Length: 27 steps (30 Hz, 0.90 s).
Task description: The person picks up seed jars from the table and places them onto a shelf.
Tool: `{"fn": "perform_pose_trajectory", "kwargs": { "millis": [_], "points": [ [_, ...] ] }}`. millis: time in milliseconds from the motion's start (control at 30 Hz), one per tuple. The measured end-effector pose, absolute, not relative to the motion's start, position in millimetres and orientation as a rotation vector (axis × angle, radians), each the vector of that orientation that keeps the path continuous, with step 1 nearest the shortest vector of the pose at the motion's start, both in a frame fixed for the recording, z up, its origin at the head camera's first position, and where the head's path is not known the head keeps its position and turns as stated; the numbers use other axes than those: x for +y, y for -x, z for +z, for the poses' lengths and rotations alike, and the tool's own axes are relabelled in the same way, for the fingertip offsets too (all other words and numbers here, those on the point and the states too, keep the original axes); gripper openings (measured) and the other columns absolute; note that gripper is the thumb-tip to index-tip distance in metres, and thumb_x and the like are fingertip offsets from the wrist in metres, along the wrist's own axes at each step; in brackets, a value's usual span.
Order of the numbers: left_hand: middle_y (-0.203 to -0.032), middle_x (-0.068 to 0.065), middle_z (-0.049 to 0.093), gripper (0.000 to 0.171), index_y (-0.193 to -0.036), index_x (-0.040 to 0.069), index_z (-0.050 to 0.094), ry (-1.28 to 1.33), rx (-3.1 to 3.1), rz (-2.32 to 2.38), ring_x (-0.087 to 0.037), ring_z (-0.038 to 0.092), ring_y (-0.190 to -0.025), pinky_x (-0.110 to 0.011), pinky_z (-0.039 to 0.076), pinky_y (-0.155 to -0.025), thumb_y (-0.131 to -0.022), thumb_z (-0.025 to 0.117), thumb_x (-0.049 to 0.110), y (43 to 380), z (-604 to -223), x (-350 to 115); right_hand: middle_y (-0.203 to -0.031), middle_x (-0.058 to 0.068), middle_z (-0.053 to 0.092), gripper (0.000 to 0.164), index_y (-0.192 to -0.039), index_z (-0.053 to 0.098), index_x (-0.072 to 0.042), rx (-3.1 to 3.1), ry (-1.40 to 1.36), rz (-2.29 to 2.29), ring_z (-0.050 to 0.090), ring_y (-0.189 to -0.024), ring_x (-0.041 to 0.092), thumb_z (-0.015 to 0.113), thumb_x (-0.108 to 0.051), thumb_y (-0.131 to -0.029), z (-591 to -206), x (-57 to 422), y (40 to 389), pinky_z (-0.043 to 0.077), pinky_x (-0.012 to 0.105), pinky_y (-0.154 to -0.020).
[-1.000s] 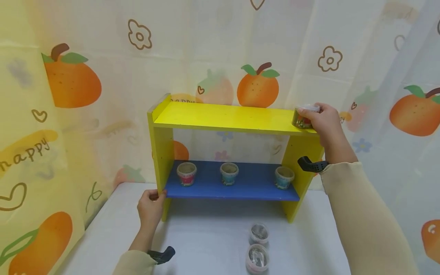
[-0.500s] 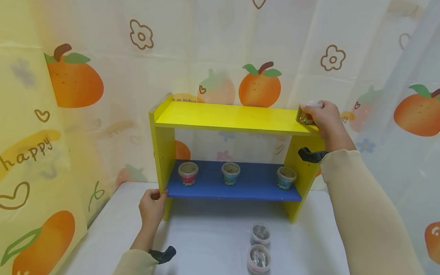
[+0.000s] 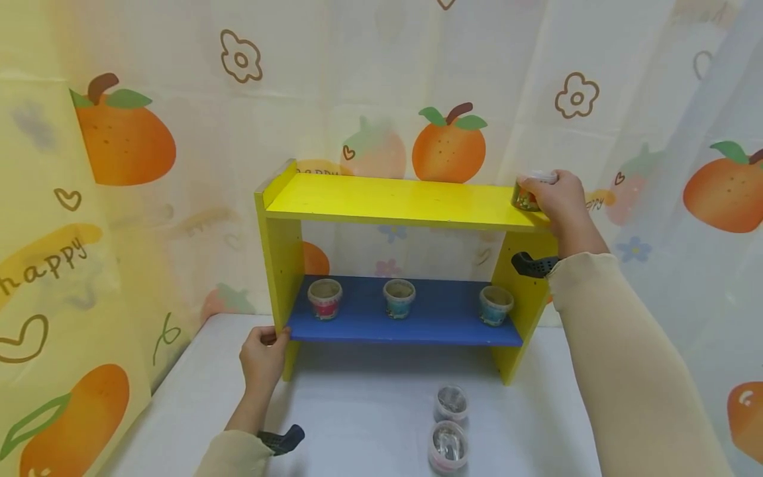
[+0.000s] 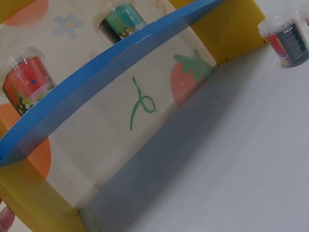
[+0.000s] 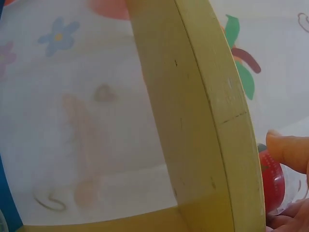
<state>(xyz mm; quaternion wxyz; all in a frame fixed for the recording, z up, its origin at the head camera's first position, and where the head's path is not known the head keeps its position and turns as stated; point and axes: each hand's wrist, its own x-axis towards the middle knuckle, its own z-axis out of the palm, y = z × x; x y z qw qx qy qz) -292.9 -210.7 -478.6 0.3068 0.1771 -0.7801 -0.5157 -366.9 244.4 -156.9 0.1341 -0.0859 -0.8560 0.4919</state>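
Right grip (image 3: 563, 199) pinches one tub (image 3: 524, 200), left grip (image 3: 262, 358) the yellow shelf (image 3: 387, 197), three tubs (image 3: 399, 305) standing inside, two tubs (image 3: 448, 457) in front.

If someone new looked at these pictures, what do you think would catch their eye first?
Probably the bright yellow top board of the shelf unit, standing mid-view above its blue shelf, which carries three small tubs. Next would come the right hand, gripping another tub at the top board's right end. Behind, a large printed orange stands out on the pale backdrop.
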Motion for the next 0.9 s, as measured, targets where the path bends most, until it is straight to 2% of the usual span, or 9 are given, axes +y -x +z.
{"fn": "perform_pose_trajectory", "kwargs": {
  "millis": [100, 333, 533, 700, 900],
  "points": [
    [-0.093, -0.016, 0.068, 0.03, -0.102, 0.001, 0.064, -0.47, -2.066, -1.358, -0.027, 0.062, -0.085, -0.015, 0.045, -0.061, -0.09, 0.072, 0.028, 293.0, -479.3, -211.3, -0.148, 0.012, 0.038, 0.088, -0.153, 0.027, -0.01, -2.491, 0.258, 1.425, 0.04, -0.126, 0.026, 0.059, -0.061, -0.088, -157.2, 244.6, 367.4, 0.033, 0.039, -0.115],
    [-0.092, -0.016, 0.068, 0.03, -0.101, 0.001, 0.064, -0.462, -2.061, -1.366, -0.026, 0.062, -0.084, -0.015, 0.046, -0.062, -0.09, 0.072, 0.028, 292.9, -479.9, -211.6, -0.142, 0.01, 0.042, 0.085, -0.147, 0.033, -0.01, -2.487, 0.259, 1.406, 0.042, -0.122, 0.024, 0.06, -0.063, -0.087, -157.6, 244.0, 366.8, 0.035, 0.038, -0.112],
    [-0.092, -0.016, 0.068, 0.03, -0.101, 0.001, 0.064, -0.46, -2.057, -1.365, -0.027, 0.063, -0.084, -0.014, 0.046, -0.061, -0.09, 0.072, 0.028, 292.0, -479.0, -210.7, -0.148, 0.013, 0.038, 0.091, -0.153, 0.027, -0.009, -2.496, 0.251, 1.38, 0.04, -0.126, 0.027, 0.058, -0.064, -0.087, -158.8, 242.1, 366.1, 0.034, 0.041, -0.114],
    [-0.092, -0.016, 0.068, 0.03, -0.1, 0.001, 0.064, -0.456, -2.052, -1.363, -0.027, 0.063, -0.084, -0.014, 0.045, -0.061, -0.09, 0.072, 0.027, 291.4, -478.4, -210.5, -0.144, 0.012, 0.041, 0.09, -0.15, 0.03, -0.009, -2.497, 0.252, 1.361, 0.041, -0.123, 0.025, 0.057, -0.067, -0.086, -159.4, 240.9, 366.5, 0.035, 0.04, -0.112],
    [-0.093, -0.016, 0.068, 0.031, -0.101, 0.001, 0.064, -0.459, -2.056, -1.369, -0.027, 0.062, -0.085, -0.014, 0.045, -0.062, -0.09, 0.072, 0.029, 291.7, -479.0, -209.9, -0.148, 0.015, 0.037, 0.096, -0.153, 0.025, -0.009, -2.507, 0.235, 1.343, 0.039, -0.127, 0.029, 0.057, -0.069, -0.085, -160.4, 242.3, 364.2, 0.033, 0.042, -0.114]
  ]
}}
